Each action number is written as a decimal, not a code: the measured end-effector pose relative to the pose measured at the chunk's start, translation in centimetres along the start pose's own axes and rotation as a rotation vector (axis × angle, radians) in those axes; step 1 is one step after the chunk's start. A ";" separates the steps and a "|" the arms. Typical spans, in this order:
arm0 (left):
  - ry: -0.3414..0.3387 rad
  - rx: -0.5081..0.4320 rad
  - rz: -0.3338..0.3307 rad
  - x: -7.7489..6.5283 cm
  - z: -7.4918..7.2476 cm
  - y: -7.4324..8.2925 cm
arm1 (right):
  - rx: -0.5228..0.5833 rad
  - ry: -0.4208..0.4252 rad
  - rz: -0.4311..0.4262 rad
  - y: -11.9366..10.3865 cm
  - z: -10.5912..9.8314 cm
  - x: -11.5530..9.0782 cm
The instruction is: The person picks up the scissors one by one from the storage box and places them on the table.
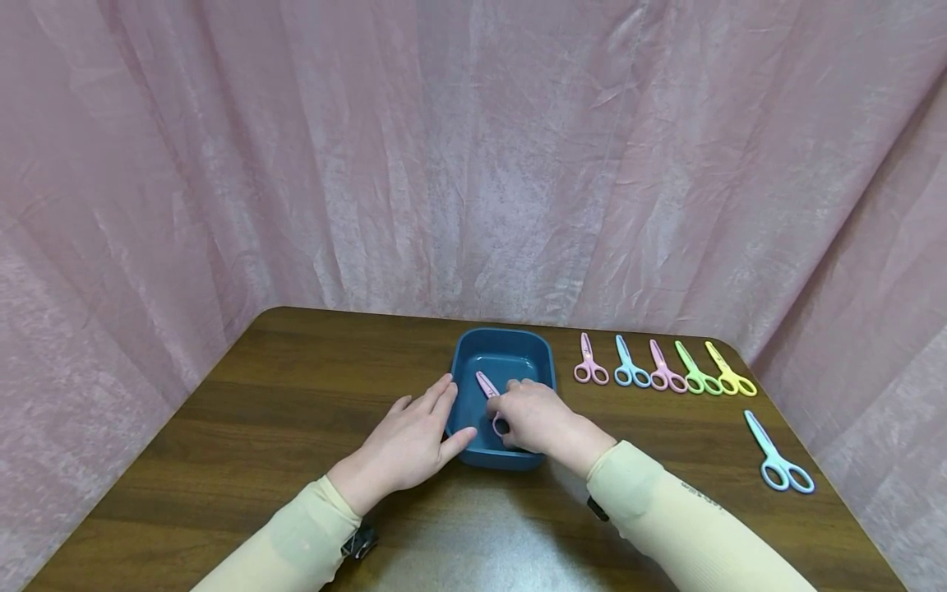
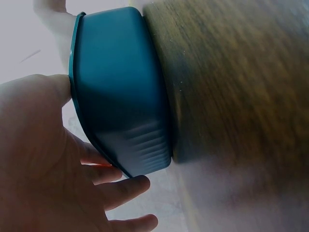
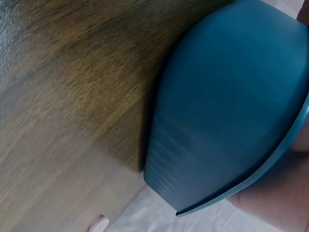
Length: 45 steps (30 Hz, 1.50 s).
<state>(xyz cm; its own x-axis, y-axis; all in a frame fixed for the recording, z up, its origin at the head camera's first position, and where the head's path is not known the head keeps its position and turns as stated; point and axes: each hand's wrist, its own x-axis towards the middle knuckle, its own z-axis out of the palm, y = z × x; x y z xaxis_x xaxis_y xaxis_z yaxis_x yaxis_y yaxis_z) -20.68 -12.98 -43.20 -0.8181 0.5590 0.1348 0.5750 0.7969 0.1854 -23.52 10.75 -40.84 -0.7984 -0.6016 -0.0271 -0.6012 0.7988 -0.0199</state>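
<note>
A dark blue plastic bin [image 1: 505, 462] stands on the wooden table. Inside it are pink scissors [image 1: 486, 385], blades toward the far left, with part of the handle covered by my right hand. My right hand [image 1: 536, 418] reaches in over the bin's right side and pinches the scissors near the handle. On the left, my left hand [image 1: 414, 440] rests against the bin's rim with thumb and fingers extended. The left wrist view shows the thumb and fingertips of the left hand [image 2: 43, 145] at the rim. In the right wrist view, the bin's wall hides most of the right hand [image 3: 270, 198].
Right of the bin, a row of scissors lies on the table: pink [image 1: 587, 359], blue [image 1: 627, 364], another pink [image 1: 663, 370], green [image 1: 694, 370] and yellow [image 1: 727, 372]. Blue scissors with a purple-edged handle [image 1: 774, 456] lie nearer the right edge. A pink curtain [image 1: 473, 164] hangs behind the table.
</note>
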 end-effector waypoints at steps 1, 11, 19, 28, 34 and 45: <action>0.000 -0.001 0.000 0.0 0.0 0.0 | -0.003 -0.002 0.002 0.0 0.0 0.0; -0.008 -0.007 -0.009 0.0 -0.1 0.1 | -0.036 0.060 0.005 0.0 -0.2 -0.2; 0.001 0.000 -0.009 0.0 0.0 0.1 | -0.040 0.138 -0.004 -0.1 -0.9 -0.8; -0.016 0.000 -0.017 0.0 0.1 0.0 | -0.023 0.171 0.014 -0.1 -1.9 -1.6; -0.015 0.001 -0.017 0.0 0.0 0.0 | -0.011 0.203 0.006 0.0 -2.1 -2.2; -0.029 -0.009 -0.029 -0.1 -0.1 0.1 | 0.041 0.218 0.046 0.5 -3.0 -3.6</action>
<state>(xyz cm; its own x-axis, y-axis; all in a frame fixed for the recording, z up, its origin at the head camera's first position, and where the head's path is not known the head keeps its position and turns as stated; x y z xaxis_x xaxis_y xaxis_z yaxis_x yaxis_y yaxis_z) -20.56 -12.94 -43.11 -0.8343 0.5420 0.1009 0.5508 0.8109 0.1979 -21.04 13.36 -37.74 -0.8158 -0.5470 0.1878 -0.5660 0.8219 -0.0644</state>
